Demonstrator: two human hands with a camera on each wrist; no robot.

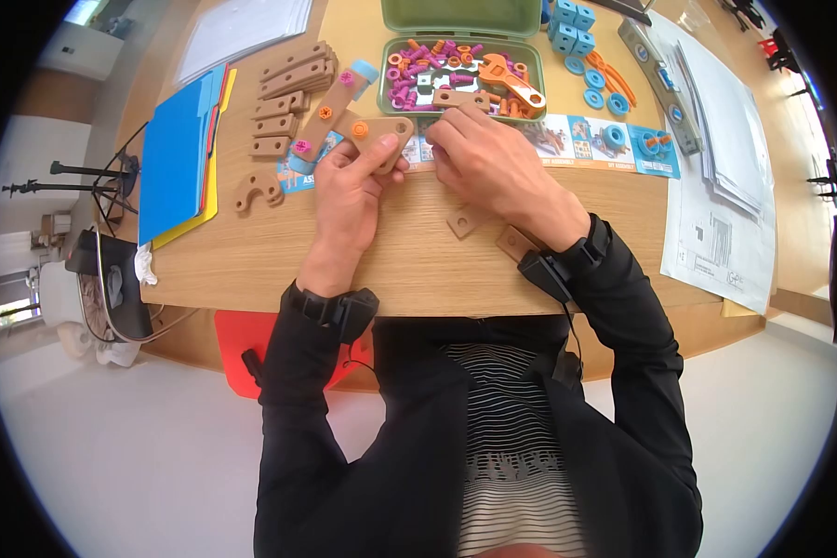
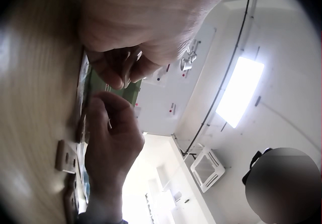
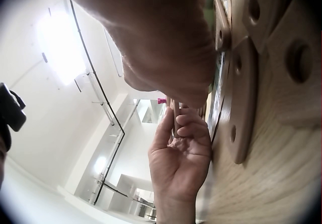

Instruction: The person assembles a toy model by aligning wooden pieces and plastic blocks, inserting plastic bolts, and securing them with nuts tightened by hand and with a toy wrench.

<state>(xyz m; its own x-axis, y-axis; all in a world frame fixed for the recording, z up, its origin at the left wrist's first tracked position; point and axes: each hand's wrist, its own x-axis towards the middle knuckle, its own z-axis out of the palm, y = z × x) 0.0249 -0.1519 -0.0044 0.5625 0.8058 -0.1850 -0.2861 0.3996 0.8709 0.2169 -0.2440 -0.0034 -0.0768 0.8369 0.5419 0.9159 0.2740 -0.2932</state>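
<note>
My left hand [image 1: 349,191] grips the end of a wooden strip with holes [image 1: 398,132], thumb on top. An orange bolt [image 1: 360,129] joins that strip to a second wooden strip [image 1: 341,96], which carries pink and orange bolts and has blue parts at both ends. Just to the right, my right hand [image 1: 493,163] has its fingers curled, with the fingertips near the strip's free end. I cannot tell whether a small part is between them. Beyond those fingers a two-hole wooden piece [image 1: 460,99] overlaps the front edge of the green box [image 1: 409,110].
Pink and orange bolts and an orange wrench [image 1: 511,84] fill the box. Wooden strips [image 1: 274,126] lie left, beside a blue folder [image 1: 181,139]. Blue blocks [image 1: 572,28] and rings [image 1: 593,98] sit right. Loose wooden pieces [image 1: 514,244] lie by the right wrist.
</note>
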